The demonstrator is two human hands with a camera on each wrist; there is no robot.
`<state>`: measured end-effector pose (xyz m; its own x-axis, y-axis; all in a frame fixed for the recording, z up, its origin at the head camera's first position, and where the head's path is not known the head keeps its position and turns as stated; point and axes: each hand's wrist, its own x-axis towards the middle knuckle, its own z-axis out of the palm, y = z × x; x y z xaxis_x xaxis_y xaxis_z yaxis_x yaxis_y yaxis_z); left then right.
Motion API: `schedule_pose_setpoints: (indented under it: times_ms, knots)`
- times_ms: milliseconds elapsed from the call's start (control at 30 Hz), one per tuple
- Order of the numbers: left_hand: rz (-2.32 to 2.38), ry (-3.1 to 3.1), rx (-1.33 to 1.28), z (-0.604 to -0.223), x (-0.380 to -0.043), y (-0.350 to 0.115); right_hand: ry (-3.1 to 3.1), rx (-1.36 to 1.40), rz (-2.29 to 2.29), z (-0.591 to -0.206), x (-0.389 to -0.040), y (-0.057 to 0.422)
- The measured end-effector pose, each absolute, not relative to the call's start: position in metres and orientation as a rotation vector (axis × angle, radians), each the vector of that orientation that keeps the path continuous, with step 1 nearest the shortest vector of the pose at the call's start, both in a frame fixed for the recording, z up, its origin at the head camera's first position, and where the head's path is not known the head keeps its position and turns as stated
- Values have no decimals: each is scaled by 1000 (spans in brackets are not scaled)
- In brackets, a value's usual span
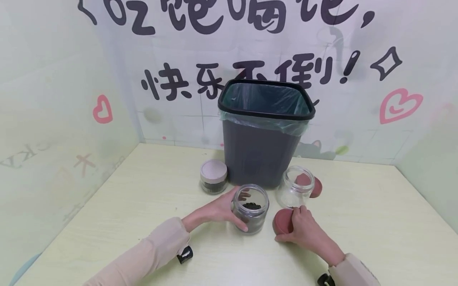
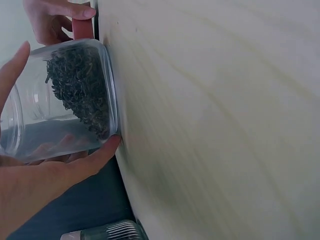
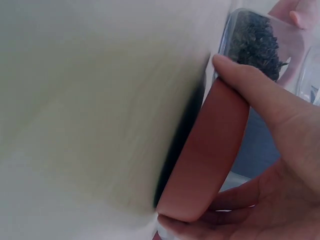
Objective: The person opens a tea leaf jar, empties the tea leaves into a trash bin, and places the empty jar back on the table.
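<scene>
My left hand (image 1: pixel 222 207) grips a clear glass jar (image 1: pixel 255 224) standing on the table, thumb on the near side and fingers round the back. Dark, curly dried leaves, like tea (image 2: pixel 80 85), lie inside, and the jar's mouth is uncovered. To the right of that jar, my right hand (image 1: pixel 310 230) holds a round red lid (image 1: pixel 282 221) by its edge, low at the tabletop. In the right wrist view, thumb and fingers span the lid (image 3: pixel 205 155), with a dark band along its table side. Whether it touches the table cannot be told.
Behind the hands stands a dark bin (image 1: pixel 259 155) with a liner bag. A second clear jar (image 1: pixel 286 194), uncovered, is beside it on the right, with another red lid (image 1: pixel 317 187) behind. Left of the bin sits a small jar with a pale lid (image 1: pixel 213 171). Printed walls enclose the table.
</scene>
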<state>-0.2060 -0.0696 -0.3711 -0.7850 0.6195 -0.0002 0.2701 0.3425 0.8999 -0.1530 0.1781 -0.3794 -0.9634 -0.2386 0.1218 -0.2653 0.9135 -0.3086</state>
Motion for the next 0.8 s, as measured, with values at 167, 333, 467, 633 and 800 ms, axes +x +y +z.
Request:
schedule_pose_setpoints:
  times_ms: [167, 333, 467, 633, 800]
  knots:
    - [1449, 2192, 845, -374, -208, -70, -3012, 372, 501, -378, -158, 178]
    - [1434, 2208, 843, -376, -209, -70, -3005, 386, 442, -379, -162, 177]
    - [1427, 2227, 820, -376, -210, -70, -3005, 392, 401, -380, -165, 177]
    - [1447, 2208, 800, -378, -210, -68, -3028, 364, 412, -380, -169, 175]
    - [1430, 2244, 772, -379, -210, -68, -3058, 332, 414, -379, -171, 173]
